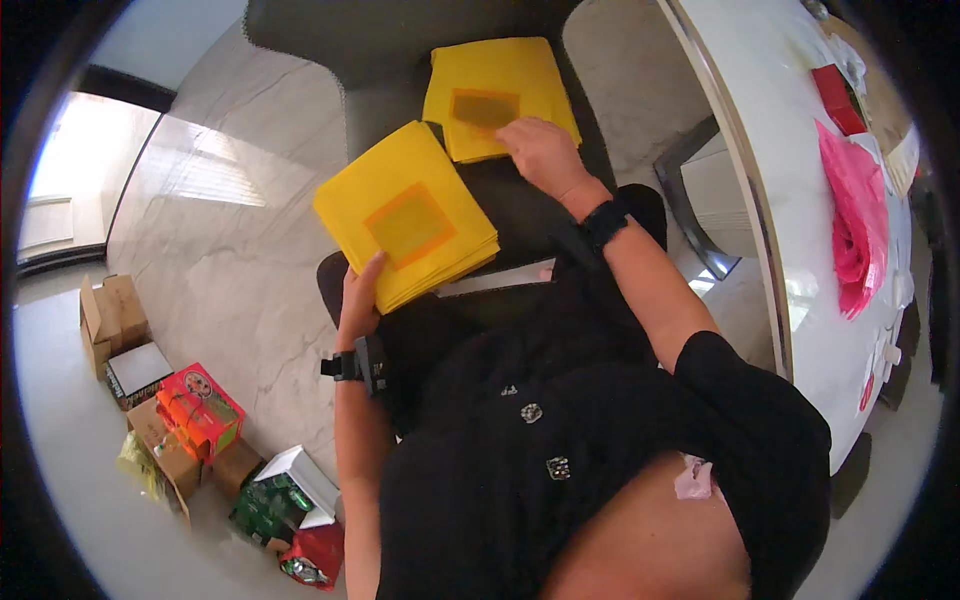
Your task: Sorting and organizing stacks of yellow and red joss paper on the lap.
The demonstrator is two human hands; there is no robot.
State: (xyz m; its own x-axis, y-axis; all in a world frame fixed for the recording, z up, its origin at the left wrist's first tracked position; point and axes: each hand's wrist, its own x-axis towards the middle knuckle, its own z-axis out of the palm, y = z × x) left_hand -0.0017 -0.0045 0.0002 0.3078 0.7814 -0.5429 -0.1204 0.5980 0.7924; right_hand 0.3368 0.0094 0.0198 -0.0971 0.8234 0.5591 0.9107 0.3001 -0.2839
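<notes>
My left hand (361, 298) grips a thick stack of yellow flat pieces (450, 217) by its near left corner, thumb on top. The stack is tilted above my lap, and its layered edges fan slightly along the near right side. An orange-bordered rectangular window is on its top face. Farther off, a second yellow stack (502, 64) with a similar window lies on the dark chair seat (390, 82). My right hand (547, 154) is over that stack, fingertips bunched at the window's near right corner. Whether they pinch a layer cannot be told.
At right stands a white table (810, 360) with a metal edge, bearing a pink plastic bag (855, 217) and a red box (838, 99). Cardboard boxes (120, 319), a red carton (202, 409) and a green pack (270, 506) crowd the marble floor (247, 247) at left.
</notes>
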